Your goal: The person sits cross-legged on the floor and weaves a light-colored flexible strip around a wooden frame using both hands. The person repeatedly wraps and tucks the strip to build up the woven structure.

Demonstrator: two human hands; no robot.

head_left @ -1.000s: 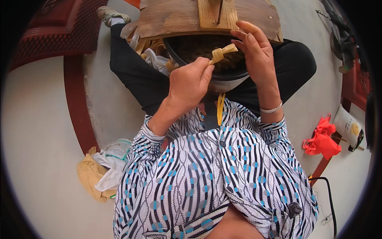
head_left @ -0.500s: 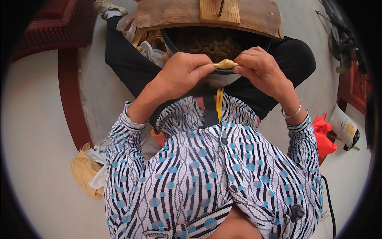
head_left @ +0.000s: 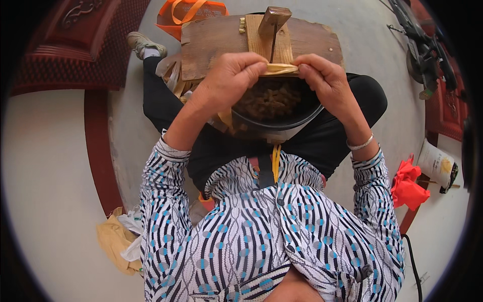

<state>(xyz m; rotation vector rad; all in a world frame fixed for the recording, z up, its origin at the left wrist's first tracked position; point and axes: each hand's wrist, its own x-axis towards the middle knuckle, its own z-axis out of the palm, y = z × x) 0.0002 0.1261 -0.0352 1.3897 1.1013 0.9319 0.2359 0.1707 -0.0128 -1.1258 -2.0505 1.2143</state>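
Between my two hands stretches a pale yellow strip (head_left: 280, 69), drawn out flat and looking doubled along its length. My left hand (head_left: 234, 78) pinches one end with thumb and forefinger, and my right hand (head_left: 326, 80) pinches the other. The strip lies across the lower part of a thin dark metal rod (head_left: 273, 46); whether it touches the rod I cannot tell. The rod runs down from a wooden block (head_left: 275, 19) to a light wood piece (head_left: 255, 38) on a brown wooden board (head_left: 214, 48). Below my hands, a black tub (head_left: 297, 123) holds many small brownish pieces (head_left: 269, 100).
An orange bag (head_left: 196, 11) stands behind the board, and several small yellowish bits (head_left: 242, 25) sit on it. My black-trousered legs flank the tub. Cloth and plastic bags (head_left: 116, 235) lie at left; a red bag (head_left: 410, 185) and white sack (head_left: 435, 160) at right.
Both hands have moved away from over the tub's near rim to the board's near edge. The strip, knot-like and bunched before, is now stretched flatter. The view has tilted to show more board.
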